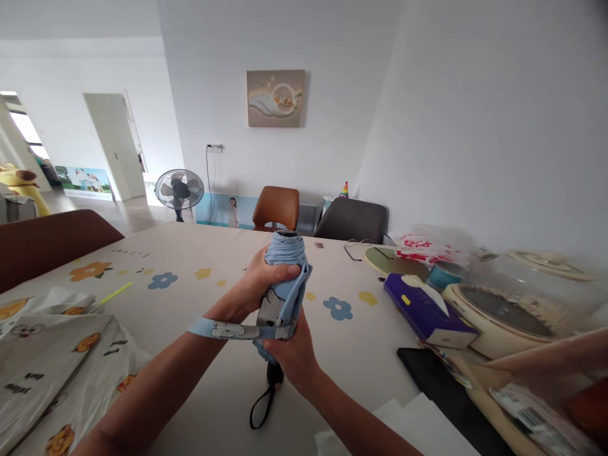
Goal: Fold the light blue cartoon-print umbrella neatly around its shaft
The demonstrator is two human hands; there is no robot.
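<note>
A light blue folding umbrella (pixel 286 278) is held upright above the table, its canopy wrapped around the shaft. My left hand (pixel 260 278) is closed around its upper part, with the thumb across the folds. Lower down, my right hand (pixel 297 354) grips the canopy near the handle, its thumb by the end of the closing strap. That printed strap (pixel 225 330) stretches out leftward, over my left forearm. From the black handle (pixel 274 372) at the bottom hangs a dark wrist loop (pixel 261 410). My fingers behind the umbrella are partly hidden.
A flower-print tablecloth (pixel 180 310) covers the table. To the right are a purple tissue box (pixel 427 310), glasses (pixel 358 246), a dark tablet-like slab (pixel 441 392), white paper (pixel 418 424) and a glass-lidded pot (pixel 503 316). Printed plastic (pixel 61 361) lies at left; chairs (pixel 276 206) stand beyond.
</note>
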